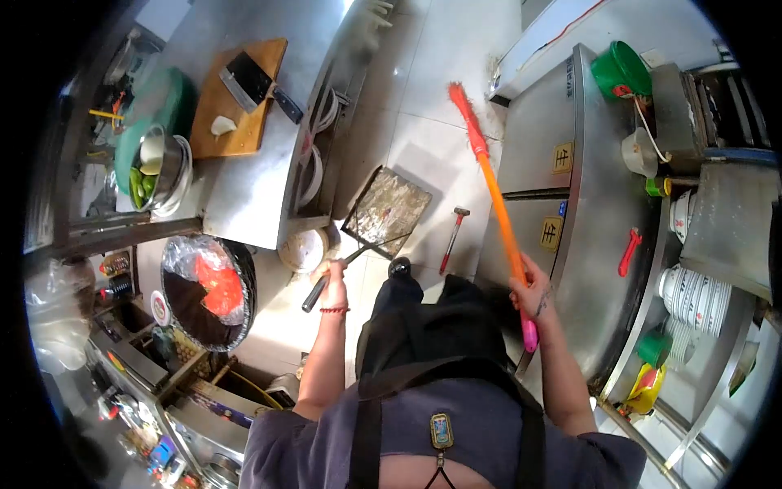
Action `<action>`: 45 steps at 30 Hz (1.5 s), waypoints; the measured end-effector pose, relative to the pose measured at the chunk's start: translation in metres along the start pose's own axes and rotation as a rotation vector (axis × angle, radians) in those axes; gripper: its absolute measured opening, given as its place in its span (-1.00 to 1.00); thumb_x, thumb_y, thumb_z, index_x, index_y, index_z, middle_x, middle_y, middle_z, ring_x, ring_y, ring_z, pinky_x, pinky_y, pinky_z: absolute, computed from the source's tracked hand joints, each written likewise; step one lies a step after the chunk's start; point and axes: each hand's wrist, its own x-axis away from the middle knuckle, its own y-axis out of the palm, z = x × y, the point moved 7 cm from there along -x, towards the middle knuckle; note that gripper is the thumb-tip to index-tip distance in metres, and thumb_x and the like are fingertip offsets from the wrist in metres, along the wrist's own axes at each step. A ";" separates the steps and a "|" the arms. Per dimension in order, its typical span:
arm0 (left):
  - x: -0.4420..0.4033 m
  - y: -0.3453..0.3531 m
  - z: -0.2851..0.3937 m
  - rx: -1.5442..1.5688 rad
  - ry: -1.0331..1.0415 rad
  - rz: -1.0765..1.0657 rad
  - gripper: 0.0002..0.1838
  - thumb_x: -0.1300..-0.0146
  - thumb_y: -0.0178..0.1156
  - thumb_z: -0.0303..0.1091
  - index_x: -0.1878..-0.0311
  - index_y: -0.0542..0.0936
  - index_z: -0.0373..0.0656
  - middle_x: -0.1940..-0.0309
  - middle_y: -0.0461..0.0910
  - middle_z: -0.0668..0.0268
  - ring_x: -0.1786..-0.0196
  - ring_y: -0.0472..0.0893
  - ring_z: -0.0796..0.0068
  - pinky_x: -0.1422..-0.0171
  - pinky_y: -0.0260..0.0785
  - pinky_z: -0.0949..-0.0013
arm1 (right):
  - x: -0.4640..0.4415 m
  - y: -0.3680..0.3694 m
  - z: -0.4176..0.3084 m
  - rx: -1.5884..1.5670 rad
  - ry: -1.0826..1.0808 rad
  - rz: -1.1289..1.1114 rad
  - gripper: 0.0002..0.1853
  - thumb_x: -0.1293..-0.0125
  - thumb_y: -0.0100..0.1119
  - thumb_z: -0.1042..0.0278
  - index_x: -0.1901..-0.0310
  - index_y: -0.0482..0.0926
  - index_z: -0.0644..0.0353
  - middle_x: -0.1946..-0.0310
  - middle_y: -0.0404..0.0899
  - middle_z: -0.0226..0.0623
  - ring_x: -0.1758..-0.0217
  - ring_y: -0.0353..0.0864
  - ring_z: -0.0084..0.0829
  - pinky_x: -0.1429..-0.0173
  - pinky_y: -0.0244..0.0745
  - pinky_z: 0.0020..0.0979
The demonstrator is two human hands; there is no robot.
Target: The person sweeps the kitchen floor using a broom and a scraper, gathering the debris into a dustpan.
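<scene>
My left hand point(329, 281) is closed round the black handle of a dustpan point(388, 210), whose square, stained pan hangs over or rests on the floor ahead of my feet. In my right hand point(531, 285) is the orange pole of a broom point(498, 200); its pink end sticks out below the hand and its red bristles point away from me. The bristles are to the right of the pan and apart from it. Between the two tools a hammer point(453, 240) with a red handle lies on the tiled floor.
A steel counter point(244, 191) on the left bears a cutting board point(210, 114) with a cleaver point(252, 84). A lined bin point(248, 281) stands below it. To the right are a steel refrigerator point(533, 122) and shelves with stacked bowls point(696, 297).
</scene>
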 end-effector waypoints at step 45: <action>-0.033 0.095 -0.159 0.228 -0.499 0.851 -0.69 -0.18 0.09 -0.36 0.64 0.29 -0.12 0.61 0.35 0.44 0.54 0.23 0.68 0.45 0.08 0.59 | -0.375 0.047 -0.040 0.759 -0.186 -0.664 -0.50 -0.03 0.05 0.54 -0.10 0.41 0.08 0.50 0.46 -0.20 0.48 0.43 -0.42 0.34 0.38 -0.43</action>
